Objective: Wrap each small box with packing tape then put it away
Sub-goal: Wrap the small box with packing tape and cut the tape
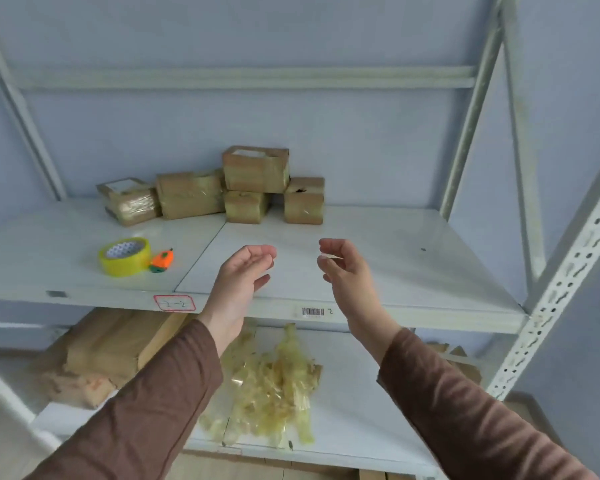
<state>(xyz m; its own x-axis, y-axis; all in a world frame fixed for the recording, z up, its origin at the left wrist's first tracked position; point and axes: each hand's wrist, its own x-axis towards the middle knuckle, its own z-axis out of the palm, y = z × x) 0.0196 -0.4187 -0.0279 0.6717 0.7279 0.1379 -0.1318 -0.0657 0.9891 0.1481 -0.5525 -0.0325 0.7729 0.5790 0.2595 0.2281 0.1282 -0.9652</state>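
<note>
Five taped boxes (pixel 253 183) sit at the back of the shelf (pixel 378 271), one stacked on top of the others. Left hand (pixel 243 271) and right hand (pixel 343 268) hover above the shelf front, palms facing, fingers loosely curled, holding nothing. Tape roll (pixel 125 256) lies at left, touching an orange cutter (pixel 161 260). Crumpled tape scraps (pixel 274 386) lie on the lower shelf.

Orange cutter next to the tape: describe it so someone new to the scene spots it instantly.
Start at the white metal shelf that both hands hover over, and look at its left half. There a yellow roll of packing tape lies flat, well in front of the brown taped boxes. The small orange plastic cutter with a green tip touches the roll's right side, the only orange item there.
</note>
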